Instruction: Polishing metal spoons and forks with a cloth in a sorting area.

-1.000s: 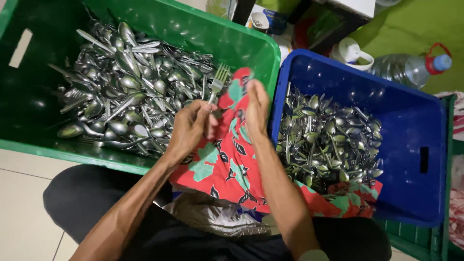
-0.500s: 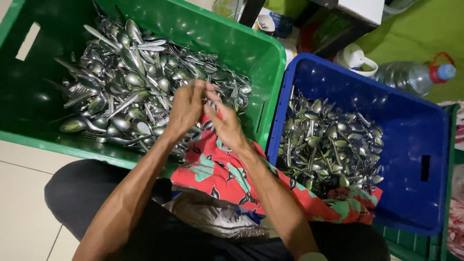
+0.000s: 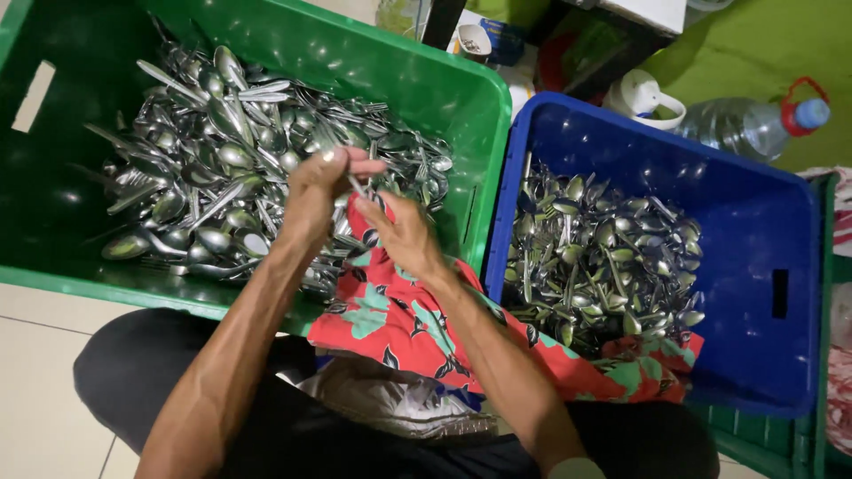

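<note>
- The green crate [image 3: 461,98] on the left holds a deep heap of steel cutlery [image 3: 222,160]; the blue crate [image 3: 754,213] just beside it holds a smaller heap of spoons [image 3: 603,257].
- A red floral cloth [image 3: 408,319] drapes from the lap over the blue crate's near rim.
- The left hand [image 3: 315,191], fingers closed, pinches one thin utensil [image 3: 357,186] above the green crate; the right hand [image 3: 404,235], fingers curled, grips the cloth against it.
- Risk, as I judge it: the slick handle could slip into the heap, or fork tines could snag the cloth.
- Behind: a clear bottle [image 3: 745,129] with a blue cap and red loop, a white cup [image 3: 648,96], and a small dark-blue package [image 3: 506,35].
</note>
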